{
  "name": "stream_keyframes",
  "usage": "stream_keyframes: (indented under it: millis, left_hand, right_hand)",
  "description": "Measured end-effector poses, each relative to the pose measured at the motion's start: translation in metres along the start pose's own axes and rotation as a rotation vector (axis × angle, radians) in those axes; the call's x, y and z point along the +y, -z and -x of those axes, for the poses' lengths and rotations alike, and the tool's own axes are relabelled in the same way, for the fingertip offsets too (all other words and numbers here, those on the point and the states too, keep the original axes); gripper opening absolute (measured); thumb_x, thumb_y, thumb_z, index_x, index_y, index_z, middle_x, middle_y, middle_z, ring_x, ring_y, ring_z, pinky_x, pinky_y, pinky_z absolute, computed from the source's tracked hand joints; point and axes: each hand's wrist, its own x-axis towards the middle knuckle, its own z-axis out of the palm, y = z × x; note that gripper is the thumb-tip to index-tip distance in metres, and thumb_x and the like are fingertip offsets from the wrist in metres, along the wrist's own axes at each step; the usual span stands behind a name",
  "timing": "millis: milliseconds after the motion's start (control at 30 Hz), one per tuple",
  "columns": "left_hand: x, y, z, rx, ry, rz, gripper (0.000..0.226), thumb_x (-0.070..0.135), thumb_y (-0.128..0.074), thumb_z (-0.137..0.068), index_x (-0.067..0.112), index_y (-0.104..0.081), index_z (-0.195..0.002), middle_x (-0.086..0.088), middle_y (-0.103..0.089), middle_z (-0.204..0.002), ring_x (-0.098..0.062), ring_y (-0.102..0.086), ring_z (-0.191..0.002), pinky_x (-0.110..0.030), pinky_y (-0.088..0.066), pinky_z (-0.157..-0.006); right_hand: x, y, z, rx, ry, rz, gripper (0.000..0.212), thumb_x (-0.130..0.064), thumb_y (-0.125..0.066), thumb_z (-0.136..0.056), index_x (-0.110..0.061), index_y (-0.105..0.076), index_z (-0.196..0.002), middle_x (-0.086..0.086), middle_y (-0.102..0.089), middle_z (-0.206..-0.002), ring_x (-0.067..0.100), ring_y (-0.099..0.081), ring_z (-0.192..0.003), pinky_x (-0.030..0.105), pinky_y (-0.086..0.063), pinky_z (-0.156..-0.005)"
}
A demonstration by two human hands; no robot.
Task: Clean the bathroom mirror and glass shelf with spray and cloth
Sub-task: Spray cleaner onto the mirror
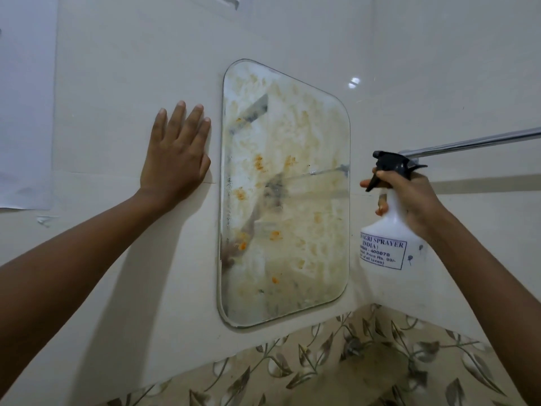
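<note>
Two forearms in view, both bare right up to the wrist. Left of the stained, round-cornered wall mirror (pixel 285 194), the left grip (pixel 175 155): bare fingers, nails trimmed short. Right of the mirror, the right grip (pixel 409 197), bare too across knuckles and wrist.

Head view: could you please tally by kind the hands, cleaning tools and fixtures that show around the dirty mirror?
hands: 2 (left hand, right hand)
spray bottle: 1
mirror: 1
metal rail: 1
total: 5
</note>
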Motion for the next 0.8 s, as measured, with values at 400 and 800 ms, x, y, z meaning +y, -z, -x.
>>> stream_keyframes:
  millis: [400, 800]
  left_hand:
    - [-0.001, 0.0, 0.001, 0.001, 0.001, 0.017, 0.057, 0.028, -0.021, -0.091, 0.003, -0.028, -0.142, -0.021, -0.027, -0.151, -0.041, -0.019, -0.14, -0.056, -0.012, -0.114]
    - [0.0, 0.001, 0.001, -0.003, -0.006, 0.016, 0.051, 0.021, -0.028, -0.094, 0.003, -0.026, -0.141, -0.022, -0.026, -0.15, -0.043, -0.018, -0.139, -0.057, -0.011, -0.114]
  right_hand:
    - [-0.01, -0.011, 0.019, -0.121, -0.019, -0.003, 0.012, -0.016, -0.05, -0.092, -0.009, -0.058, -0.099, 0.014, -0.069, -0.091, 0.014, -0.04, -0.033, 0.022, -0.044, -0.041]
    - [0.082, 0.04, 0.122, -0.071, -0.331, 0.099, 0.023, -0.016, -0.053, -0.091, -0.008, -0.061, -0.11, 0.013, -0.073, -0.099, 0.018, -0.039, -0.037, 0.028, -0.041, -0.04]
